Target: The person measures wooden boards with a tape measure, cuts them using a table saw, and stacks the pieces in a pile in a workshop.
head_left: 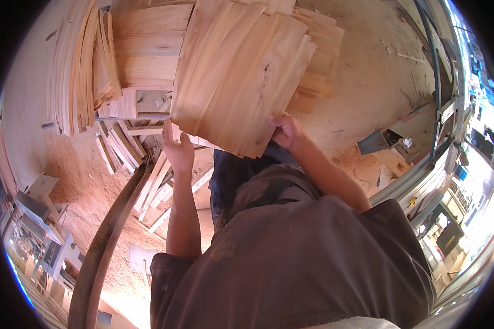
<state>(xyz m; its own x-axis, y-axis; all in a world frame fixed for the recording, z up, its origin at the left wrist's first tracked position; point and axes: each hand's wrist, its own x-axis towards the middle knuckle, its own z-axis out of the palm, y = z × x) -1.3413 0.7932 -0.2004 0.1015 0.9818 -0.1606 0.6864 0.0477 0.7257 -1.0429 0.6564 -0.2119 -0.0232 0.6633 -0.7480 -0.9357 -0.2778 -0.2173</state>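
A wide light-brown wooden panel point(239, 82), made up of strips with staggered ends, is tilted in front of my body. My right hand point(287, 131) grips its right edge near the lower end, thumb on the upper face and the other fingers hidden beneath. At the lower left corner, my left hand point(179, 151) holds the edge, its fingers pointing upward and partly out of sight behind the wood. Under and beyond this panel lie more wooden panels point(319, 60), with another panel point(148, 49) to the left.
Long boards point(74, 71) stand stacked at the far left. Wood offcuts point(123, 145) lie on the sawdust-covered floor point(82, 186). A dark curved bar point(107, 236) runs past my left arm. Metal rails point(422, 175) and a grey metal piece point(372, 142) are on the right.
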